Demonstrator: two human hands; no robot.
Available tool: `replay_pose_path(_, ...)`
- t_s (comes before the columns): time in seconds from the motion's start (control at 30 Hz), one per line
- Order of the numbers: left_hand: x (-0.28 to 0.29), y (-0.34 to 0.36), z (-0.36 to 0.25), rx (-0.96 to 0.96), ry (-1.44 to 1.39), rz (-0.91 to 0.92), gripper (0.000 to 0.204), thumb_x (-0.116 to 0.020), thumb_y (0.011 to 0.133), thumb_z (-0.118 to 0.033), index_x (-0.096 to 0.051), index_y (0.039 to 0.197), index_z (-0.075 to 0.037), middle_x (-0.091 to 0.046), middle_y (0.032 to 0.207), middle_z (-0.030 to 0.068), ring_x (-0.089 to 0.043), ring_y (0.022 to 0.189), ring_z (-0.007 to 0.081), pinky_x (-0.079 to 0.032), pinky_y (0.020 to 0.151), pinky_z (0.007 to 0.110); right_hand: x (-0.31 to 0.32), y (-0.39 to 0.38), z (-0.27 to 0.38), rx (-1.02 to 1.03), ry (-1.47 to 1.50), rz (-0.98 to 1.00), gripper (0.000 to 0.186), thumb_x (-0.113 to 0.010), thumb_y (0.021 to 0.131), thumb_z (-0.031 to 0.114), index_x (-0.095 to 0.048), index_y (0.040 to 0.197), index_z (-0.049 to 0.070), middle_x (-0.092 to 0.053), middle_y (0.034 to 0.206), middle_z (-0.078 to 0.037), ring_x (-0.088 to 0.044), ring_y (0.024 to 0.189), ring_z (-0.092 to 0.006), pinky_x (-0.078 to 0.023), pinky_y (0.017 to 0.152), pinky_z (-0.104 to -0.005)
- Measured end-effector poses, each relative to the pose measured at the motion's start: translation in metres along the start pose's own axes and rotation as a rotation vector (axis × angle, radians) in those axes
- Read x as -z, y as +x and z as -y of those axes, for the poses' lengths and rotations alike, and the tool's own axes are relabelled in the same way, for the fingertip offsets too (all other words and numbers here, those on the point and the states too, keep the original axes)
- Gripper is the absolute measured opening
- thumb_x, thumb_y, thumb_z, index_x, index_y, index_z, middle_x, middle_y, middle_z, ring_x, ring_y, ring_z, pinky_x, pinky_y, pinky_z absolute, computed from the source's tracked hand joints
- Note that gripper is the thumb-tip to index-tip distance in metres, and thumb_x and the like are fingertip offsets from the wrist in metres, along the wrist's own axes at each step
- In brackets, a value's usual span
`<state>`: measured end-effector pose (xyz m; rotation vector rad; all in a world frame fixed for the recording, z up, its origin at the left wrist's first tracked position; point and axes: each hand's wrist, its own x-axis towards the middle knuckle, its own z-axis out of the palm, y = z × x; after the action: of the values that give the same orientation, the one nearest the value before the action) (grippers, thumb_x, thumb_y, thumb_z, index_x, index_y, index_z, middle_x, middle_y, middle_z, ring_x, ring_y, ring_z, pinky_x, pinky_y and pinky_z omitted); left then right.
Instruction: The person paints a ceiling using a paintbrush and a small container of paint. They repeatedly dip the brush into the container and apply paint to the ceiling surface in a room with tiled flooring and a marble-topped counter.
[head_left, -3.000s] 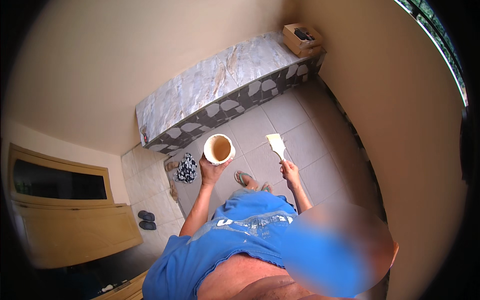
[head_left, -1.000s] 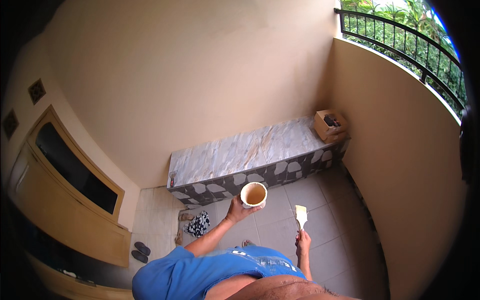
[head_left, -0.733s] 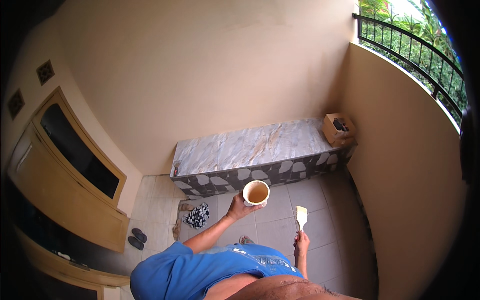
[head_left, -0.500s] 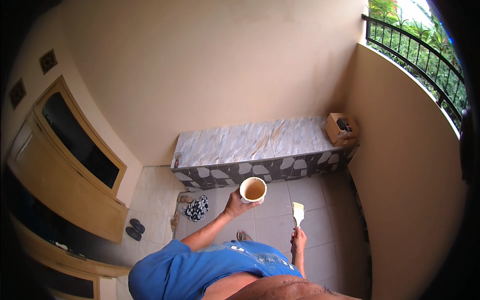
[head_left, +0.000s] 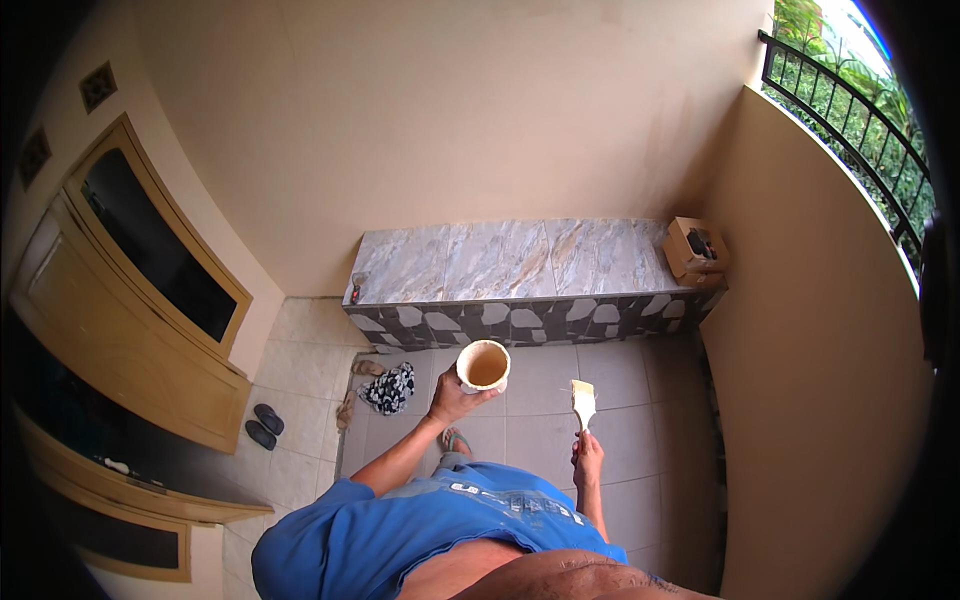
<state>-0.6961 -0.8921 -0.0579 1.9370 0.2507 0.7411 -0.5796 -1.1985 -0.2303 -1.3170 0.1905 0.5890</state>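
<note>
My left hand [head_left: 455, 400] is wrapped round a whitish tub [head_left: 483, 365] with a crusted rim and a tan inside, held out in front of my blue shirt. My right hand [head_left: 588, 455] grips the handle of a wide, pale paintbrush [head_left: 583, 400], its cream bristles pointing away from me, to the right of the tub. Both are held over the grey tiled floor [head_left: 540, 370], short of a marble-topped bench [head_left: 500, 255]. My sandalled foot [head_left: 452, 440] shows below the tub.
Cardboard boxes [head_left: 690, 262] sit at the bench's right end. A patterned cloth [head_left: 390, 385] lies on the floor, with dark slippers [head_left: 265, 425] nearer the wooden door [head_left: 130, 330] on the left. A beige wall [head_left: 810, 370] topped by a black railing [head_left: 845, 110] runs along the right.
Since three seconds ago the view has tilted up to more wall, the railing and outside greenery. Lately the tub and brush have shifted slightly up and left in view. Both stay held.
</note>
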Motion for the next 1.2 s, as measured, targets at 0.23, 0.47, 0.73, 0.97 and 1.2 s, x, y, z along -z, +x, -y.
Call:
replay_pose_path(0.23,0.055,0.046,0.054,0.034,0.021,-0.041,0.068,-0.092,0.073,-0.033,-0.064,0.125,-0.001,-0.074,0.115,0.0138,-0.072,0.107,0.0258,-0.057,0.091,0.037,-0.085,0.053,0.022,0.045,-0.052,0.078,0.031,-0.057,0.105,0.038,-0.065,0.099,0.009,-0.051,0.065,0.004,-0.038,0.048,-0.0044,-0.028,0.041,-0.0217)
replay_pose_path(0.47,0.132,0.115,0.120,0.076,0.020,-0.064,0.066,-0.092,0.072,-0.032,-0.064,0.124,-0.001,-0.074,0.114,0.0149,-0.072,0.106,0.0266,-0.057,0.090,0.037,-0.211,0.108,0.049,0.052,-0.072,0.080,0.031,-0.056,0.106,0.037,-0.065,0.100,0.008,-0.050,0.065,0.004,-0.037,0.048,-0.0044,-0.028,0.042,-0.0216)
replay_pose_path(0.73,0.240,0.211,0.186,0.090,0.033,-0.075,0.059,-0.091,0.074,-0.033,-0.068,0.118,-0.003,-0.075,0.109,0.0134,-0.073,0.102,0.0269,-0.057,0.086,0.037,-0.376,0.179,0.075,0.117,-0.098,0.131,0.033,-0.054,0.107,0.038,-0.065,0.103,0.007,-0.051,0.065,0.003,-0.037,0.048,-0.0040,-0.028,0.043,-0.0213)
replay_pose_path(0.97,0.332,0.305,0.245,0.029,0.052,-0.085,0.054,-0.091,0.074,-0.032,-0.070,0.114,-0.002,-0.076,0.105,0.0134,-0.074,0.097,0.0273,-0.058,0.082,0.037,-0.530,0.281,0.128,0.247,-0.045,0.232,0.032,-0.053,0.107,0.038,-0.062,0.098,0.008,-0.053,0.069,0.002,-0.040,0.051,-0.0042,-0.029,0.044,-0.0212)
replay_pose_path(1.2,0.374,0.378,0.303,0.088,0.071,-0.178,0.058,-0.094,0.072,-0.028,-0.067,0.114,0.000,-0.075,0.105,0.0146,-0.074,0.096,0.0271,-0.058,0.082,0.037,-0.695,0.417,0.295,0.445,-0.120,0.290,0.032,-0.052,0.108,0.034,-0.061,0.093,0.008,-0.051,0.072,0.005,-0.041,0.054,-0.0030,-0.030,0.044,-0.0212)
